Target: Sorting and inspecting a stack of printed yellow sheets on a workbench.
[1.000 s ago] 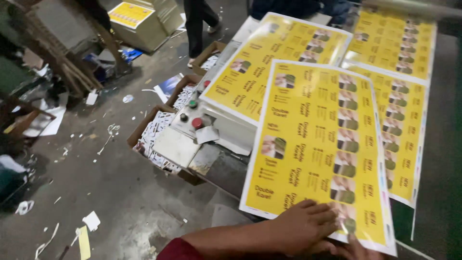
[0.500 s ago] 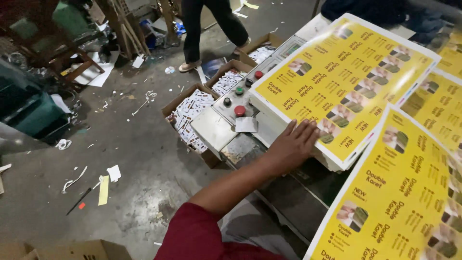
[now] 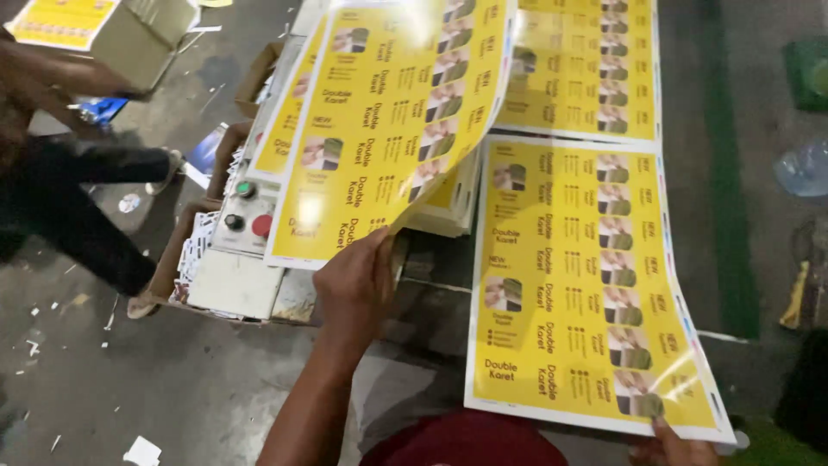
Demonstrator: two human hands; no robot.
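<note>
My left hand (image 3: 358, 280) pinches the lower edge of a large yellow printed sheet (image 3: 388, 121), which curls up and away over the machine. Below it lies a stack of the same yellow sheets (image 3: 448, 207). A second yellow sheet (image 3: 578, 276) hangs down toward me on the right. My right hand (image 3: 668, 444) grips its lower right corner at the bottom edge of the view, only partly visible. More yellow sheets (image 3: 586, 69) lie flat at the top right.
A grey control panel (image 3: 246, 211) with green, black and red buttons sits left of the stack. A cardboard box of paper offcuts (image 3: 185, 250) stands beside it. Another person in dark clothes (image 3: 69, 198) stands at the left. A plastic bottle (image 3: 802, 168) lies at the right.
My left hand lay flat on the stack half a second ago; now it holds a sheet lifted off the stack. The view has swung right and closer.
</note>
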